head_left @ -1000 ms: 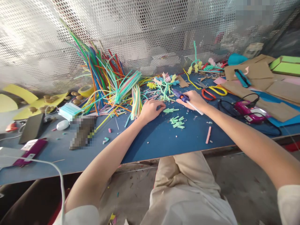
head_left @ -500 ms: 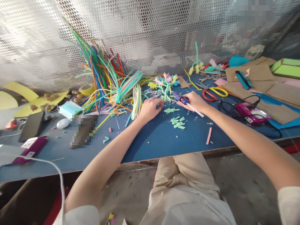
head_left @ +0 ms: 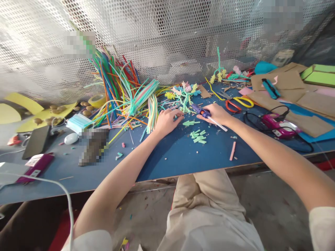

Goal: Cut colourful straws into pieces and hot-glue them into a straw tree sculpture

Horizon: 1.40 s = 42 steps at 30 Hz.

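The right grip (head_left: 216,113) wraps a purple plastic glue gun (head_left: 201,110); leftward, the half-curled left grip (head_left: 167,122) has unclear contents.

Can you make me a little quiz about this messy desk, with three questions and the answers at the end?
1. Pick one: What is the right hand holding?
a) a spoon
b) a glue gun
c) a hammer

2. True or false: The face mask is nearer to the left hand than to the right hand.

3. Fill in the missing word: The scissors have one handle that is red and one that is ____.

Key:
1. b, a glue gun
2. True
3. yellow
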### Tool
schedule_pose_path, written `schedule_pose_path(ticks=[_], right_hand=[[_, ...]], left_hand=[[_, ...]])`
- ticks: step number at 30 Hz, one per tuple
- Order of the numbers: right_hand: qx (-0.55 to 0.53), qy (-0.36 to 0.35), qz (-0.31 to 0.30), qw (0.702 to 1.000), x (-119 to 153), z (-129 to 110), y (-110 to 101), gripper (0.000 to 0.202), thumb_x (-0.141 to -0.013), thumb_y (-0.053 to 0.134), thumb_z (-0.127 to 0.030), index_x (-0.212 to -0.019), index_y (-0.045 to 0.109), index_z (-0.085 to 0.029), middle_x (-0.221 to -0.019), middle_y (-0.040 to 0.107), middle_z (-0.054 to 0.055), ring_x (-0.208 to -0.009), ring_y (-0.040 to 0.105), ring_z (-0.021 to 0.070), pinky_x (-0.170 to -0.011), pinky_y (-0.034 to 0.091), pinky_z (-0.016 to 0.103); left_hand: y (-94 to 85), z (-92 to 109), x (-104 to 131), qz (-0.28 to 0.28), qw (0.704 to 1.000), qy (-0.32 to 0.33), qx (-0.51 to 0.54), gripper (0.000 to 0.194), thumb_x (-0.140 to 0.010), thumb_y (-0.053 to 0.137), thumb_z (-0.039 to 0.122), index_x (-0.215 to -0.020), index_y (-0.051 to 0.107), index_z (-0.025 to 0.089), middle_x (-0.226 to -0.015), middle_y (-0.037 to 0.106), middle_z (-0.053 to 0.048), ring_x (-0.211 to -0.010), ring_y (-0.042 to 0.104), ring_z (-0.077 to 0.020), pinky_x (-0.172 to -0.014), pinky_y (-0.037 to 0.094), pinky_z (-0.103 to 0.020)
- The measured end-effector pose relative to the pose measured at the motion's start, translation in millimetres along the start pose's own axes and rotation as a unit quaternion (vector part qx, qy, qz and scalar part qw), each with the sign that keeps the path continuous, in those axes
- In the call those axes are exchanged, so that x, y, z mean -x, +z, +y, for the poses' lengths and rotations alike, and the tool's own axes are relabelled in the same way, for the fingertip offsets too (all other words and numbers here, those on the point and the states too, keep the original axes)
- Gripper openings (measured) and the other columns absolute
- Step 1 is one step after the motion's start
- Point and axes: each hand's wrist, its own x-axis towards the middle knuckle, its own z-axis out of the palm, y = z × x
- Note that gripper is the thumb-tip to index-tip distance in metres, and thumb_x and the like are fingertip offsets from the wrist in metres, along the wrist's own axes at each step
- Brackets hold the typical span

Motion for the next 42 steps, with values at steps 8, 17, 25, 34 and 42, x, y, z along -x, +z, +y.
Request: schedule_pose_path(ticks=[8,17,25,34,42], right_hand=[[0.028,0.024,0.048,0.998,-4,18,-2,0.039,-0.088,0.069,-0.056,-0.07,0.062,-0.022,-0.069,0.068,0.006,-0.063,0.057,0.0203,-0.06,0.033,0.032],[0.098,-0.009,0.06,0.993,0,29,-32,0.047,-0.088,0.073,-0.058,-0.118,0.072,-0.022,-0.089,0.078,0.009,-0.079,0.071,0.0271,-0.067,0.039,0.033],[0.109,0.012,0.03,0.994,-1,35,-44,0.042,-0.087,0.073,-0.064,-0.076,0.072,-0.024,-0.068,0.069,0.005,-0.066,0.063,0.0221,-0.061,0.035,0.033],[0.039,-0.012,0.015,0.999,-1,34,-44,0.058,-0.077,0.074,-0.081,-0.064,0.066,-0.024,-0.061,0.064,0.003,-0.062,0.057,0.0199,-0.06,0.036,0.034],[0.008,0.02,-0.041,0.999,5,26,-50,0.056,-0.076,0.078,-0.075,-0.057,0.062,-0.024,-0.057,0.064,0.002,-0.058,0.058,0.0205,-0.058,0.038,0.034]], left_hand=[[0.2,-4,0,-0.02,0.999,0.024,0.015,0.007,-0.097,0.071,0.031,-0.098,0.077,0.029,-0.104,0.082,0.0,-0.1,0.072,-0.0248,-0.091,0.051,-0.041],[-1.7,-2,0,-0.025,0.999,0.032,0.026,0.013,-0.089,0.069,0.022,-0.097,0.077,0.028,-0.1,0.081,0.0,-0.098,0.073,-0.0216,-0.092,0.054,-0.039],[-3.7,2,1,-0.045,0.997,0.052,0.025,0.01,-0.088,0.065,0.023,-0.091,0.074,0.025,-0.091,0.079,0.0,-0.09,0.073,-0.0223,-0.087,0.053,-0.039],[-8.8,6,2,-0.104,0.991,0.072,0.029,0.01,-0.087,0.07,0.033,-0.092,0.073,0.025,-0.09,0.076,-0.001,-0.087,0.072,-0.021,-0.081,0.05,-0.034],[-2.1,-1,1,-0.123,0.989,0.084,0.015,0.026,-0.101,0.065,0.049,-0.099,0.075,0.025,-0.093,0.077,-0.001,-0.09,0.072,-0.0187,-0.085,0.048,-0.031]])
